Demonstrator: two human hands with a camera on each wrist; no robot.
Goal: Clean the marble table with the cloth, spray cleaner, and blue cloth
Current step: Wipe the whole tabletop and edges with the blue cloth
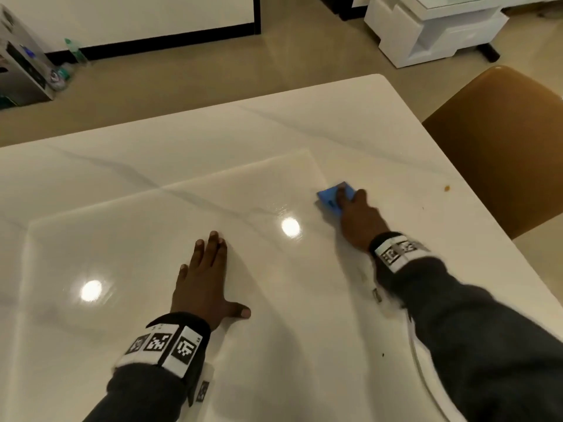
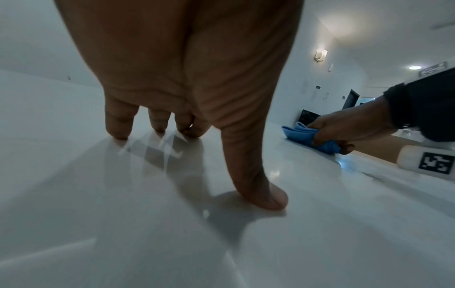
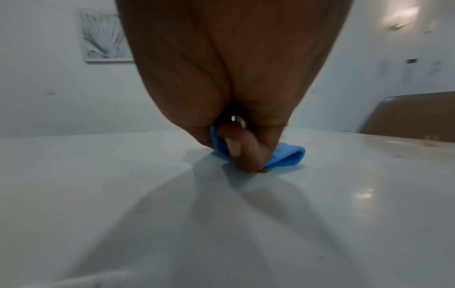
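The white marble table fills the head view, glossy and wet-looking near its middle. My right hand holds a folded blue cloth against the tabletop towards the far right. The left wrist view shows its fingers curled over the blue cloth. In the right wrist view the thumb tucks against the blue cloth. My left hand lies flat on the table nearer to me. Its fingers are straight and the thumb is spread, with nothing in it. No spray cleaner or other cloth is in view.
A brown chair stands at the table's right edge. An orange crumb and a dark speck lie on the right side of the table. On the floor beyond are a white cabinet and a box with bottles.
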